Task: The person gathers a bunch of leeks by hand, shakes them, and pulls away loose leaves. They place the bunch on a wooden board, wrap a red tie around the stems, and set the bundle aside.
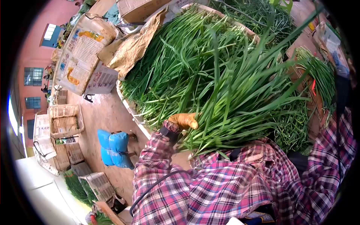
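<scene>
My left hand (183,120), in an orange-tan glove, closes around the near-left side of a big loose bunch of garlic chives (240,108). Their long flat leaves fan up and to the right over the pile. Only a small strip of my right hand (255,158) shows low in the middle, among folds of the plaid clothing; its fingers are mostly hidden. Beyond the bunch, a heap of more chives (176,63) fills a wide light-rimmed container (129,107), pale stem ends showing along its near-left edge.
A tied bundle of chives (317,75) with a red band lies at right. Upper left are a stained plastic crate (80,52), brown paper (131,50) and a cardboard box (140,9). A blue-covered stool (113,148) and more crates (65,120) stand on the floor.
</scene>
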Demonstrator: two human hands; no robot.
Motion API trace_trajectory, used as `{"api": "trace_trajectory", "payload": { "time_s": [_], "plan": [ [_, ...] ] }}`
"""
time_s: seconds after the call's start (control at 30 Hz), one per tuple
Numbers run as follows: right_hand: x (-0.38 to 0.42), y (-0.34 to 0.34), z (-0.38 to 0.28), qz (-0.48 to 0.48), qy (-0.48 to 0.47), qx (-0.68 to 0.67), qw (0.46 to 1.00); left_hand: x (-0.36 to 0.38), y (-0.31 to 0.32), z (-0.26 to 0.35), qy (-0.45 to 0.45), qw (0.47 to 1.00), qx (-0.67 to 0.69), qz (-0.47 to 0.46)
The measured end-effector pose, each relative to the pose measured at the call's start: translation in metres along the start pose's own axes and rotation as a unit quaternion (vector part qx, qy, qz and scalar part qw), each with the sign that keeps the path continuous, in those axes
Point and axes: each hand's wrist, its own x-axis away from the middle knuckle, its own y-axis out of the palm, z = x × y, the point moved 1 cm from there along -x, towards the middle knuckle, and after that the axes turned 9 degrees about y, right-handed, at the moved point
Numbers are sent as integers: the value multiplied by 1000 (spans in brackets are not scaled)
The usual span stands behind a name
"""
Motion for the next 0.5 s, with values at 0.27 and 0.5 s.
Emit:
{"api": "trace_trajectory", "payload": {
  "time_s": [0.27,0.5],
  "plan": [
    [-11,-2,-1,3,-4,-7,1000,-2,43,49,13,998,65,0],
    [-56,-19,-6,19,1,-39,999,6,35,48,-142,983,28,114]
  ]
}}
